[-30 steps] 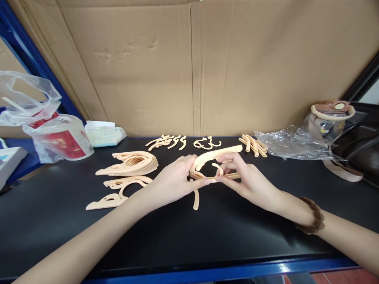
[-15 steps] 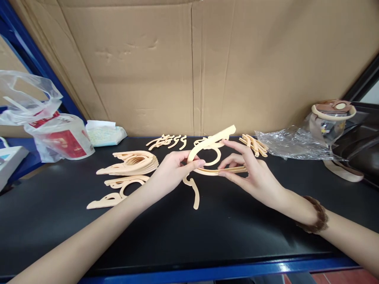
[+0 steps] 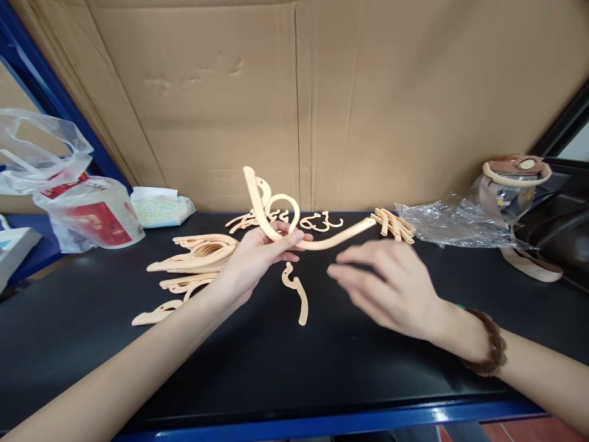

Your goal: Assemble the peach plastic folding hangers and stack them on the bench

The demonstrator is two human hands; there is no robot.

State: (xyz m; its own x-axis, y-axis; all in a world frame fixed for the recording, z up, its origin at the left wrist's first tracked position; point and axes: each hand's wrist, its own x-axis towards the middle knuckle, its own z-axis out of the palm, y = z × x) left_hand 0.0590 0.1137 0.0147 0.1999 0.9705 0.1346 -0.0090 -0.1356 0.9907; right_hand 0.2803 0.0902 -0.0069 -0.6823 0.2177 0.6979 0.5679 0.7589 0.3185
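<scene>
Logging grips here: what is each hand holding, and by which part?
The left hand pinches the curved beige piece at its bend, beside the loop; the right hand holds nothing.

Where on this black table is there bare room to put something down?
Widest bare patch: the front of the table, between both forearms and the blue edge. Also bare: front left, in front of the plastic bags. Crowded: the back strip of small pieces, the stack, and the loose hook below the left hand holding a curved piece.
</scene>
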